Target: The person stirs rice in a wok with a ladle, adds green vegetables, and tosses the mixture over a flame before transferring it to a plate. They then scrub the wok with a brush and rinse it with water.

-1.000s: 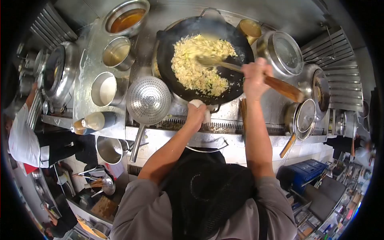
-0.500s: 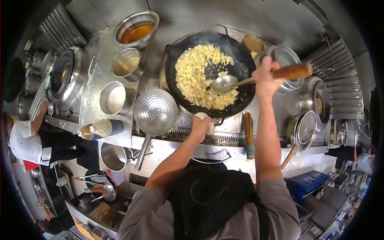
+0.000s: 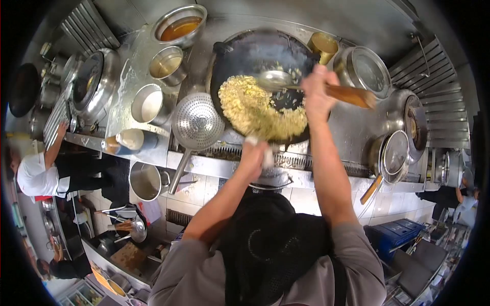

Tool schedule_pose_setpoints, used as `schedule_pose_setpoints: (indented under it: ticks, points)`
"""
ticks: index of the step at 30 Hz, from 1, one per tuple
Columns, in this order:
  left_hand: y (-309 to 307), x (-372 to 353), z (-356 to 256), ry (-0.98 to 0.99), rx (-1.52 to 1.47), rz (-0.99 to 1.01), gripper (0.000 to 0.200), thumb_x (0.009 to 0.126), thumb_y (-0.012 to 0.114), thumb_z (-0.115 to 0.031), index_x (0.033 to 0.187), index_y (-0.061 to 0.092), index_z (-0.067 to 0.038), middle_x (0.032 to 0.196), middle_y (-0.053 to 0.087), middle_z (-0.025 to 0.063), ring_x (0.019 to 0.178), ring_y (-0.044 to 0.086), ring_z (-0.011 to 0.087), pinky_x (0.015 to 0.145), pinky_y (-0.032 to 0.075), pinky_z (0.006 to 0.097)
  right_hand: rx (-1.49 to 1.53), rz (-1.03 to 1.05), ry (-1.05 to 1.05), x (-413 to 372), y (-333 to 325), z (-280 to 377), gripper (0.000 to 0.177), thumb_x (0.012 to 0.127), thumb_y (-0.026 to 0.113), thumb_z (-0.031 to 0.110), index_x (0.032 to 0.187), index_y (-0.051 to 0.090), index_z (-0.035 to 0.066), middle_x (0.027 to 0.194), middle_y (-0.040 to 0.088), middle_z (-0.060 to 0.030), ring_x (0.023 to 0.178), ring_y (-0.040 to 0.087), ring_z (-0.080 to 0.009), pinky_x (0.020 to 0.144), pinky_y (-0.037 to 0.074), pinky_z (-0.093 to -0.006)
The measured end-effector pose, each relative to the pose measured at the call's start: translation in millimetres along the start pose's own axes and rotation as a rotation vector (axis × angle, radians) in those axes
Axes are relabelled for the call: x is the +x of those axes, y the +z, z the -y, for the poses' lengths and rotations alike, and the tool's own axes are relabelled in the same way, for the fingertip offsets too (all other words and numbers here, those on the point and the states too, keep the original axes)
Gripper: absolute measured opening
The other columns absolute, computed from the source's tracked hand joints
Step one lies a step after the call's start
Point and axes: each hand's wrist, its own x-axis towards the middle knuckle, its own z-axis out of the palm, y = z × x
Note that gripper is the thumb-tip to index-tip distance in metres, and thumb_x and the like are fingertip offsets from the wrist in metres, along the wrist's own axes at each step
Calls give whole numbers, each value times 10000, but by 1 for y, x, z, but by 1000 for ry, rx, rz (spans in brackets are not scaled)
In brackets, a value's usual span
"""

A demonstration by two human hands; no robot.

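My right hand point(image 3: 317, 94) is wrapped round the shaft of a ladle point(image 3: 275, 80), where the metal meets the wooden handle. The ladle's bowl is above the middle of a large black wok point(image 3: 245, 48), slightly blurred. Fried rice point(image 3: 245, 104) with yellow bits of egg lies in a curved band along the wok's left and near sides, smeared by motion. At the near rim, my left hand point(image 3: 252, 155) is closed round a white cloth point(image 3: 267, 157); the wok handle under it is hidden.
A perforated strainer point(image 3: 198, 122) lies left of the wok. Further left are a bowl of amber liquid point(image 3: 179, 28), metal pots point(image 3: 147, 103) and bottles point(image 3: 133, 138). To the right stand a metal basin point(image 3: 368, 74) and a sieve point(image 3: 395, 155). A co-worker point(image 3: 41, 173) stands at far left.
The rice has slid towards me, and the wok has shifted and tilted. My right hand has moved left with the ladle, whose bowl has risen from the rice. My left hand keeps its hold.
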Motion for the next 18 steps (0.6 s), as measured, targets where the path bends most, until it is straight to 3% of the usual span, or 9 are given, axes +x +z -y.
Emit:
schedule_pose_setpoints:
  ticks: [2, 4, 6, 8, 9, 12, 15, 16, 18]
  points:
    - [-10, 31, 16, 45, 18, 25, 95, 871, 584, -100, 941, 530, -63, 855, 598, 76, 704, 614, 186, 525, 495, 311, 178, 164, 76, -27, 3, -8, 343, 975, 609, 281, 713, 520, 79, 566, 473, 24, 486, 454, -86, 451, 340, -268]
    - [-14, -26, 15, -23, -13, 102, 66, 885, 582, -113, 934, 556, -77, 857, 599, 53, 710, 585, 159, 558, 481, 307, -416, 374, -145, -66, -56, 17, 322, 1010, 543, 170, 719, 431, 88, 596, 449, -45, 506, 404, -123, 482, 357, -296]
    - [3, -89, 17, 103, 41, -95, 69, 892, 590, -123, 936, 562, -77, 844, 622, 55, 665, 582, 157, 523, 471, 323, 647, 972, -129, -52, -103, 33, 320, 1024, 492, 175, 731, 399, 88, 610, 426, -63, 530, 412, -162, 502, 371, -334]
    - [-1, -73, 23, 52, 20, -68, 65, 892, 588, -119, 935, 564, -76, 842, 625, 59, 660, 585, 159, 520, 473, 325, 14, 735, 71, -55, -129, 48, 321, 1033, 450, 195, 734, 407, 88, 631, 435, -61, 554, 426, -187, 522, 382, -362]
    - [-6, -71, 32, -17, -1, -55, 61, 893, 585, -114, 935, 565, -74, 841, 629, 62, 655, 587, 161, 517, 474, 327, -92, 244, 70, -65, -86, 37, 323, 1026, 497, 208, 738, 425, 81, 639, 440, -34, 566, 432, -153, 519, 378, -321]
    - [3, -17, 37, 132, 83, 90, 68, 924, 545, -96, 972, 531, -51, 896, 580, 66, 711, 598, 194, 565, 514, 361, -497, 346, -48, -42, -51, 41, 317, 968, 635, 154, 759, 409, 76, 713, 450, 14, 624, 424, -61, 519, 343, -242]
    - [30, -115, 11, 12, -33, -65, 71, 910, 522, -68, 975, 534, -41, 1004, 648, 144, 699, 615, 204, 563, 524, 356, 478, 669, 170, -69, -110, 98, 358, 1018, 521, 238, 712, 479, 58, 691, 560, -83, 625, 507, -115, 562, 410, -258]
    - [37, -123, 4, 15, -68, -78, 66, 925, 501, -58, 966, 536, -20, 1042, 652, 169, 721, 631, 217, 609, 556, 378, 584, 767, -36, -81, -119, 86, 361, 1024, 503, 236, 715, 487, 51, 670, 546, -78, 625, 526, -132, 571, 437, -270]
    - [48, -102, -20, -59, -78, 1, 78, 924, 509, -79, 919, 526, -3, 907, 649, 150, 627, 598, 208, 577, 538, 369, 212, 428, 127, -114, -127, 51, 330, 1014, 525, 240, 767, 560, 24, 671, 585, -99, 640, 555, -144, 595, 466, -317]
